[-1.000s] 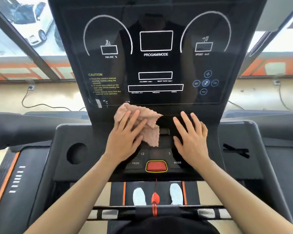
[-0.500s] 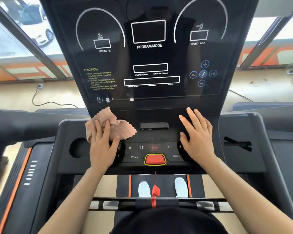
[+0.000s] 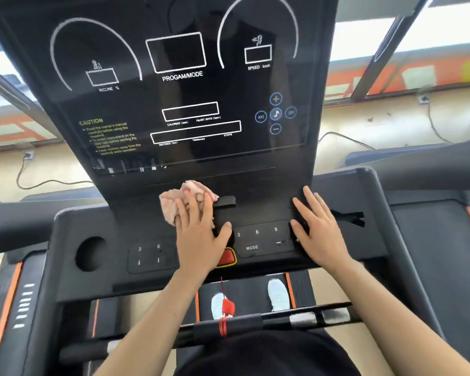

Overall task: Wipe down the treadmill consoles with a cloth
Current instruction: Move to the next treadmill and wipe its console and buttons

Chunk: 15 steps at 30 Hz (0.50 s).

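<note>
Cloth [image 3: 186,200] lies bunched just above the red button [image 3: 226,257], pinned flat under the left hand [image 3: 201,234], fingers spread. Right hand [image 3: 319,229] rests open and empty right of that button; either palm could press keys [image 3: 257,232] by accident.

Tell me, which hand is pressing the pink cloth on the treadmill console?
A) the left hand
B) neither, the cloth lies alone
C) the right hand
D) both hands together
A: the left hand lies flat on the cloth below the screen, while the right hand rests bare on the console, apart from the cloth.
</note>
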Available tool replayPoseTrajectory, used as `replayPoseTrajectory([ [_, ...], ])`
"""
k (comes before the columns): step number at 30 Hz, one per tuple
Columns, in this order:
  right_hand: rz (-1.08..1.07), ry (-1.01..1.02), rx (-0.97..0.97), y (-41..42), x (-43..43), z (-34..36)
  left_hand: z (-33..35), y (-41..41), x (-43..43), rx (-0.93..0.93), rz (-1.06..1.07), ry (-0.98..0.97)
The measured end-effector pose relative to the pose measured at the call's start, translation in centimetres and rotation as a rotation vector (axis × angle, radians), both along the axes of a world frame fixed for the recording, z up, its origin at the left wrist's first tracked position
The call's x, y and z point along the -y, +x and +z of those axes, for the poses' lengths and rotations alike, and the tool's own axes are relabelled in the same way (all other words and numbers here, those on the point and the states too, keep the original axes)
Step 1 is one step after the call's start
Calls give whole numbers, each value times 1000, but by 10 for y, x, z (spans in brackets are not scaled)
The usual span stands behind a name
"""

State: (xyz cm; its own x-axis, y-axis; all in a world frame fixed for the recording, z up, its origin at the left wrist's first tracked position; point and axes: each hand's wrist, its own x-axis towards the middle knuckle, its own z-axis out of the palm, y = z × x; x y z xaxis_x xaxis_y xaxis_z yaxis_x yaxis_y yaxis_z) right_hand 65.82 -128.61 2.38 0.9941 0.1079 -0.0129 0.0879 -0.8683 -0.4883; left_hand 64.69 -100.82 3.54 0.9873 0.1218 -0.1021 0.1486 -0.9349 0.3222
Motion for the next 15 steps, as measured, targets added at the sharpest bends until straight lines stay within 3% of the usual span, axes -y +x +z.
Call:
replayPoseTrajectory([
  [6,-111,14,23,-13,20,1,-4,11,53,-16,-195,173],
  [15,-145,-58,142,-42,48,-13,1,33,123,-61,-741,126],
])
